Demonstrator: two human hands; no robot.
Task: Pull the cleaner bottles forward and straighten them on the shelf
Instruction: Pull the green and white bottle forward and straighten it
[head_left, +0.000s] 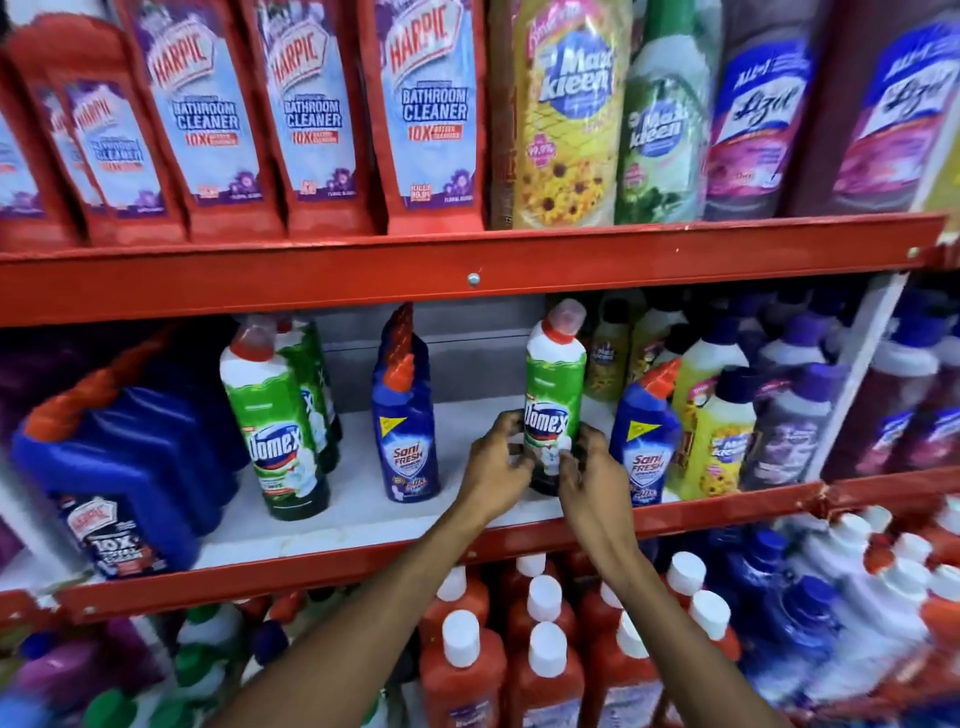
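- Head view: both bare hands close around the lower half of a green Domex bottle on the white middle shelf, which has a red front rail.
- The left hand cups the bottle from its nine o'clock side, fingers curled onto the label; the right hand wraps it from three o'clock, fingers pressed against the dark base.
- The held bottle stands about upright, near the shelf's front edge, its red cap pointing to twelve o'clock.
- At its three o'clock, just beside the right hand, stands a blue Sani Fresh bottle; a second Sani Fresh bottle stands well apart at nine o'clock.
- Further toward nine o'clock another Domex bottle leans slightly, with more of the same behind it, then a row of blue Harpic bottles.
- Yellow Max Kleen bottles crowd the right end of the shelf.
- Red Harpic bathroom cleaner bottles line the shelf above.
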